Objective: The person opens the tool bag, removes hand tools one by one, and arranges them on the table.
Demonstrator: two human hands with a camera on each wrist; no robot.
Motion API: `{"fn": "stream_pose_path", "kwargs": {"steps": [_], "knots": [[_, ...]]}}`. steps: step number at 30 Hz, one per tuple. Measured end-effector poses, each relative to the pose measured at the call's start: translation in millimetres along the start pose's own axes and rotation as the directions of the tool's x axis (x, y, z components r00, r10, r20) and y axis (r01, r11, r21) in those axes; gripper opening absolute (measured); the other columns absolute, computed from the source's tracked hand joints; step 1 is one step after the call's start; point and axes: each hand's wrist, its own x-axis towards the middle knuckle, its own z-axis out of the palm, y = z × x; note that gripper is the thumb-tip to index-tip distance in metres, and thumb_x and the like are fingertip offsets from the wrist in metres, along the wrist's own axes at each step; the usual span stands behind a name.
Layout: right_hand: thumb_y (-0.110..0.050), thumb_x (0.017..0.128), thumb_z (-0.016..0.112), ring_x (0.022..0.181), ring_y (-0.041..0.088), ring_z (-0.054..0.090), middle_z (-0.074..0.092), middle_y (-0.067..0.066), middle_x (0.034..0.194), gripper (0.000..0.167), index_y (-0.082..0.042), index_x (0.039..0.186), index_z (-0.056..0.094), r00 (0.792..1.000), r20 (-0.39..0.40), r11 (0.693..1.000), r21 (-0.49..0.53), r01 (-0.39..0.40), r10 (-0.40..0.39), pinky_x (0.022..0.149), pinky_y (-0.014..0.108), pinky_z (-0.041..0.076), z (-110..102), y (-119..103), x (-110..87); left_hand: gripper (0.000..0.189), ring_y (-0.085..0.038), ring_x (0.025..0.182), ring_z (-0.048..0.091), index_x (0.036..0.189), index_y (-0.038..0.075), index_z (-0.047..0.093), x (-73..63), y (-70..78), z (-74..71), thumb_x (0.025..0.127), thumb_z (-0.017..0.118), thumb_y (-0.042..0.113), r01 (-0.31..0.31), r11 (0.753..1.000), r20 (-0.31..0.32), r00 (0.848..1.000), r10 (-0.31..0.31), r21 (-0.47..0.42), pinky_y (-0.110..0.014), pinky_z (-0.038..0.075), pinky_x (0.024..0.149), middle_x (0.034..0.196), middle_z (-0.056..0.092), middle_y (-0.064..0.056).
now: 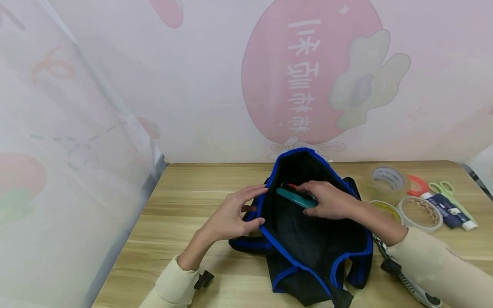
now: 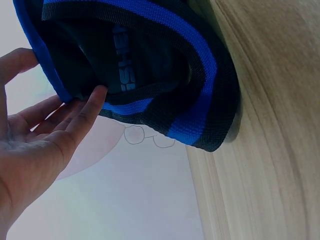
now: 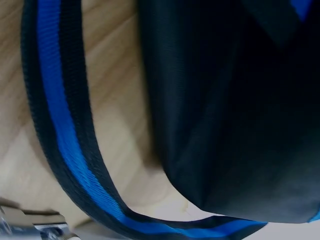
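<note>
A black tool bag (image 1: 304, 244) with blue trim lies on the wooden table, its mouth spread toward the head camera. My left hand (image 1: 235, 211) holds the bag's left rim, thumb and index fingertip at the blue edging, other fingers against the outside. The left wrist view shows this hand (image 2: 47, 127) beside the fabric and a blue-striped strap (image 2: 195, 90). Inside the mouth, my right hand (image 1: 329, 200) grips a teal, elongated tool (image 1: 294, 197); an orange-red bit shows beside it. Fingers hide the tool's right end. The right wrist view shows only bag side (image 3: 215, 125) and strap (image 3: 62, 120).
Right of the bag lie a clear tape roll (image 1: 372, 188), an orange ring (image 1: 423, 185), green scissors (image 1: 456, 201), a dark blue and white tube (image 1: 443, 207), a white tape roll (image 1: 437, 222) and a yellow-cored roll (image 1: 390, 208). A long grey tool (image 1: 414, 288) passes beneath the right sleeve.
</note>
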Motion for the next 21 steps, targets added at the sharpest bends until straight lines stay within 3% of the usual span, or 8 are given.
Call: {"fn": "stream_pose_path", "kwargs": {"steps": [12, 21], "knots": [[-0.018, 0.092, 0.084, 0.093, 0.020, 0.060, 0.069, 0.016, 0.132, 0.060, 0.000, 0.145, 0.062, 0.998, 0.025, 0.998, -0.029, -0.063, 0.064, 0.079, 0.032, 0.051, 18, 5, 10.1, 0.072, -0.037, 0.148, 0.053, 0.158, 0.004, 0.050, 0.1, -0.8, -1.1, 0.092, 0.079, 0.006, -0.004, 1.000, 0.000, 1.000, 0.004, -0.008, -0.052, 0.063, 0.102, 0.168, 0.045, -0.015], [-0.007, 0.090, 0.084, 0.098, 0.022, 0.063, 0.069, 0.016, 0.132, 0.058, 0.000, 0.144, 0.063, 0.999, 0.006, 0.999, -0.013, -0.040, 0.040, 0.082, 0.033, 0.055, 29, 4, 14.2, 0.072, -0.037, 0.147, 0.054, 0.158, 0.003, 0.051, 1.2, -0.5, -1.6, 0.092, 0.079, 0.007, -0.007, 1.000, 0.005, 1.000, 0.007, 0.001, -0.052, 0.063, 0.101, 0.167, 0.046, -0.015]]}}
